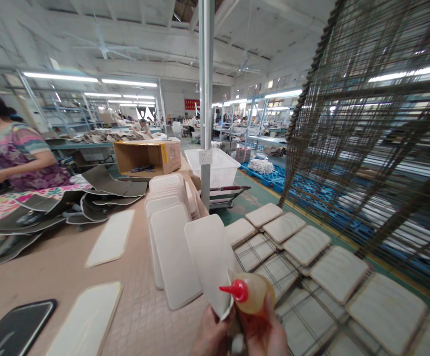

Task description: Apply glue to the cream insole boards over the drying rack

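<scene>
My left hand (212, 332) pinches the lower end of a white panel with rounded corners (206, 249), which stands up and bends slightly. In my right hand (269, 333) is a squeeze bottle (256, 292) of amber liquid. Its red nozzle (235, 289) points left, across the panel's lower edge. Part of the right hand seems to touch or lie close to the panel; this cannot be made out. Just left of the held panel, a row of similar white panels (174, 257) leans on the table (144, 316).
More white panels (306, 244) lie on wire racks (292, 272) at right. A tall stack of wire racks (366, 123) tilts beyond them. Dark curved pieces (66, 205) and a cardboard box (139, 157) occupy the table's far side. A post (205, 183) rises ahead; a co-worker (22, 148) is at left.
</scene>
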A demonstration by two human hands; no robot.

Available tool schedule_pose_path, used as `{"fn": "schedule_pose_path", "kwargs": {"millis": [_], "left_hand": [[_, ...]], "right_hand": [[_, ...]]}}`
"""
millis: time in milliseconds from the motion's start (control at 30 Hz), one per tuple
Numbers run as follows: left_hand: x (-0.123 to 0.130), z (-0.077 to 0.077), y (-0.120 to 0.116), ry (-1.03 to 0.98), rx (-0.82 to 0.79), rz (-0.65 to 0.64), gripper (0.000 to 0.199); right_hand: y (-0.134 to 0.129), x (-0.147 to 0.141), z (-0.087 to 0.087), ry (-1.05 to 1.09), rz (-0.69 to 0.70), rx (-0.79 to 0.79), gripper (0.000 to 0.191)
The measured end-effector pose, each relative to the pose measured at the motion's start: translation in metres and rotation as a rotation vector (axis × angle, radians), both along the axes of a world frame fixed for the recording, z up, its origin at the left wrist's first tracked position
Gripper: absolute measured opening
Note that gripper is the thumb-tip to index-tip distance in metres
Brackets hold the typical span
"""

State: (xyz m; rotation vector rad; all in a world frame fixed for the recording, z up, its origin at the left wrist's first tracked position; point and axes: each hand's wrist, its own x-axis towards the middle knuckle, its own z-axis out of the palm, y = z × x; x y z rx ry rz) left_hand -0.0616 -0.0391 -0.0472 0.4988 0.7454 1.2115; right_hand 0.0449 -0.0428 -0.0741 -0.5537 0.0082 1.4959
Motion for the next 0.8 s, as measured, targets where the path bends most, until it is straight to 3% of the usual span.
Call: {"fn": "schedule_pose_path", "kwargs": {"millis": [433,800], "left_hand": [[-0.007,0.009,-0.003,0.076,-0.034,0.014,0.053],[-0.016,-0.005,-0.002,0.118,-0.041,-0.012,0.06]], "right_hand": [[-0.003,-0.003,0.004,-0.003,0.036,-0.003,0.042],[0.0,-0.004,0.0,0.022,0.092,0.008,0.045]]}}
